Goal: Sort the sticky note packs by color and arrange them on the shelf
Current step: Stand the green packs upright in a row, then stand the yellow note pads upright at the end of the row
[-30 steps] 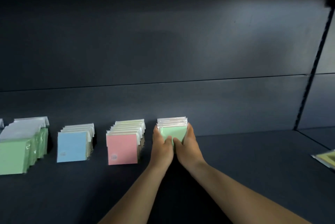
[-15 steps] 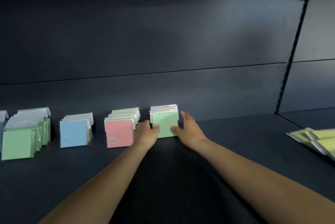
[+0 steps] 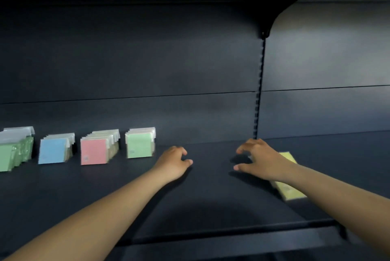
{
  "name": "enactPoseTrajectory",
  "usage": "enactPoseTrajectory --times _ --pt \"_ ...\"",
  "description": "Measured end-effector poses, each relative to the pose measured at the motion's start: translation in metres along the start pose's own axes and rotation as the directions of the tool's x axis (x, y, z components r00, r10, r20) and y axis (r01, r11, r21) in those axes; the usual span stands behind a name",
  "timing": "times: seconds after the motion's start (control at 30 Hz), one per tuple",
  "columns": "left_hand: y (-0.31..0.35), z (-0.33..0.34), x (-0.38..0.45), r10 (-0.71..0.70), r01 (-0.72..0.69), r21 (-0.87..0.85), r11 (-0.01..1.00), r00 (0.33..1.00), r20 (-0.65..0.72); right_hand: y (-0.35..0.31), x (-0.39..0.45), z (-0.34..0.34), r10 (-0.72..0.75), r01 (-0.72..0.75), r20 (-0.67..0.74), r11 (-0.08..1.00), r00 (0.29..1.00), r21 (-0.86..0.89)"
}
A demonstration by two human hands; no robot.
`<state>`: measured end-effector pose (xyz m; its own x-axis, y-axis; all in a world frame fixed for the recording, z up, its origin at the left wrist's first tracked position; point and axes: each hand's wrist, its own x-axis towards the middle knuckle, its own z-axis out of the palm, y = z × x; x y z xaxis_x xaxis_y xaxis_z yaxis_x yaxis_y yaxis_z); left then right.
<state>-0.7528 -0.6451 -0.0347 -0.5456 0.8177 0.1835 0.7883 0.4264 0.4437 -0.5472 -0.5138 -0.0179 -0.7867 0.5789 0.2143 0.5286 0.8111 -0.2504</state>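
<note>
Rows of sticky note packs stand upright on the dark shelf (image 3: 211,203): a green row (image 3: 12,153) at far left, then a blue row (image 3: 55,149), a pink row (image 3: 96,149) and a light green row (image 3: 140,144). Yellow packs (image 3: 288,186) lie flat on the right, partly hidden under my right forearm. My left hand (image 3: 174,163) hovers right of the light green row, fingers loosely curled, holding nothing. My right hand (image 3: 258,158) is spread above the shelf, just left of the yellow packs, and holds nothing.
A slotted upright (image 3: 258,100) divides the back panel into two bays. An upper shelf with a bracket (image 3: 272,20) overhangs at the top. The shelf's front lip (image 3: 211,234) runs along the bottom.
Both hands let go of the light green row and drew off to the right. The view swung right, so the yellow packs now lie under my right forearm.
</note>
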Motion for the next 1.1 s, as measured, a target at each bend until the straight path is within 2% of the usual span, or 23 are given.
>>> enactPoseTrajectory --times 0.13,0.23,0.37,0.47,0.63,0.83,0.93,1.0,1.1 --pt "0.064 0.04 -0.014 0.035 -0.033 -0.056 0.998 0.998 0.05 0.058 -0.032 -0.021 0.031 -0.032 0.105 0.999 0.994 0.01" --pt "0.101 0.066 -0.021 0.011 0.005 -0.186 0.983 0.996 0.088 0.09 -0.044 -0.028 0.024 -0.029 0.214 0.999 0.977 0.022" --pt "0.138 0.088 -0.026 -0.021 0.067 -0.36 0.93 0.991 0.13 0.109 -0.047 -0.03 0.0 -0.029 0.259 0.994 0.966 0.108" --pt "0.151 0.097 -0.03 -0.031 0.118 -0.497 0.86 0.983 0.18 0.115 -0.043 -0.031 -0.005 -0.029 0.289 0.993 0.957 0.111" --pt "0.15 0.103 -0.033 -0.057 0.174 -0.556 0.813 0.974 0.221 0.119 -0.038 -0.033 -0.015 -0.022 0.253 0.99 0.967 0.142" --pt "0.145 0.101 -0.03 -0.018 0.191 -0.648 0.738 0.964 0.264 0.107 -0.035 -0.025 -0.081 0.037 0.175 0.97 0.981 0.241" --pt "0.14 0.095 -0.031 -0.029 0.221 -0.734 0.643 0.964 0.265 0.104 -0.032 -0.027 -0.08 0.03 0.133 0.939 0.988 0.342" --pt "0.131 0.091 -0.031 -0.07 0.249 -0.815 0.522 0.966 0.25 0.106 -0.029 -0.03 -0.055 0.009 0.108 0.924 0.993 0.383" --pt "0.111 0.086 -0.03 -0.204 0.231 -0.908 0.35 0.965 0.166 0.115 -0.024 -0.03 -0.023 -0.013 0.119 0.955 0.993 0.296"
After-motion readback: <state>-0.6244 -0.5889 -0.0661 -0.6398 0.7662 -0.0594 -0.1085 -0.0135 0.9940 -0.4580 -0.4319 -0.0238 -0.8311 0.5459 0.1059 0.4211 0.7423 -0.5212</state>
